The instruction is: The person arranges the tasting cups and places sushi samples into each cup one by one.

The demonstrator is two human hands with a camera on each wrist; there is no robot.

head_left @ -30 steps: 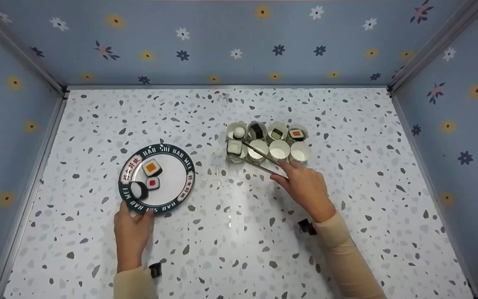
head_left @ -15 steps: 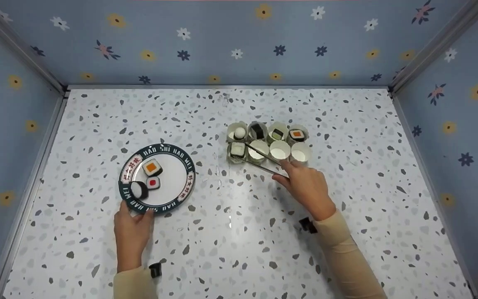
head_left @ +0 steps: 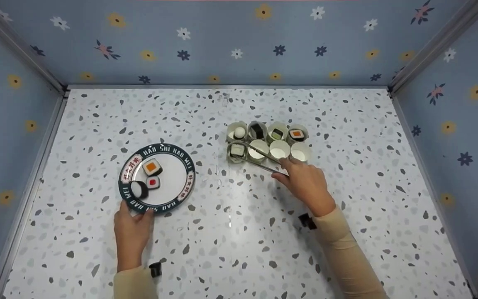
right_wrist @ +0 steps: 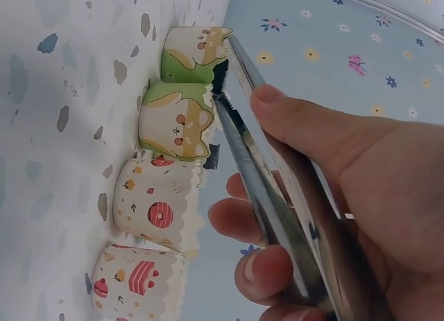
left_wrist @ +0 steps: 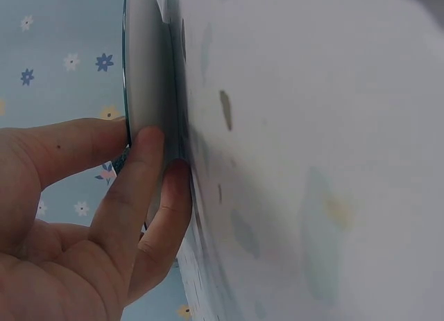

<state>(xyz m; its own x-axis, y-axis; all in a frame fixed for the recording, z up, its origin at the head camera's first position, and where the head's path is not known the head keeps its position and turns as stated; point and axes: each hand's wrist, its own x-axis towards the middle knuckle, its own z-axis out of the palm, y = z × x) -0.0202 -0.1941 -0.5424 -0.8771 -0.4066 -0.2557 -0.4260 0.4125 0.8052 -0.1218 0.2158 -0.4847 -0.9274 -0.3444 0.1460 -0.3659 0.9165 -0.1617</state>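
My left hand [head_left: 133, 230] pinches the near rim of a plate [head_left: 191, 166]; in the left wrist view the thumb is above the rim, fingers under it. An orange-centred sushi roll [head_left: 152, 167], a red-centred one [head_left: 153, 182] and a black-and-white piece [head_left: 139, 190] lie on it. My right hand [head_left: 308, 185] grips metal tongs [right_wrist: 277, 196]. Their tips are at the front-left paper cup [head_left: 235, 160], on either side of a white-topped sushi piece [head_left: 238, 150] in its mouth. Whether the tips still press the piece cannot be told.
Paper cups stand in two rows. The back row holds a white ball [head_left: 239, 133], a black piece [head_left: 257, 131], a green-centred piece [head_left: 277, 133] and an orange-centred roll [head_left: 296, 134]. Three front cups, such as the rightmost cup [head_left: 300, 153], show bare insides. Patterned walls [head_left: 239, 37] surround the table.
The white-topped piece has shifted slightly right and appears lower in the front-left cup. The tongs have moved only a little with it. My left hand and the plate stay still.
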